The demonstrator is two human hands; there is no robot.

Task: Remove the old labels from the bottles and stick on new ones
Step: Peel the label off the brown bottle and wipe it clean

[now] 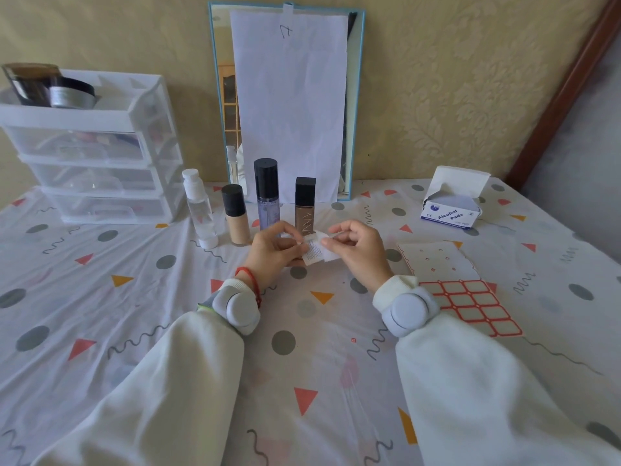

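Both hands meet above the table's middle, pinching a small white alcohol pad packet [317,252] with printed text. My left hand [274,252] grips its left edge, my right hand [358,250] grips the upper right corner. Behind them stands a row of bottles: a clear bottle with a white cap [199,206], a beige foundation bottle with a black cap [236,215], a tall lilac bottle with a black cap [267,193], and a brown square bottle [305,205]. To the right lie a red-bordered label sheet [470,306] and a used label backing sheet [437,260].
An open box of alcohol pads [452,205] sits at the back right. A white three-drawer organiser [90,146] with dark jars on top stands at the back left. A mirror [289,102] covered with paper leans on the wall. A patterned cloth [168,297] covers the table.
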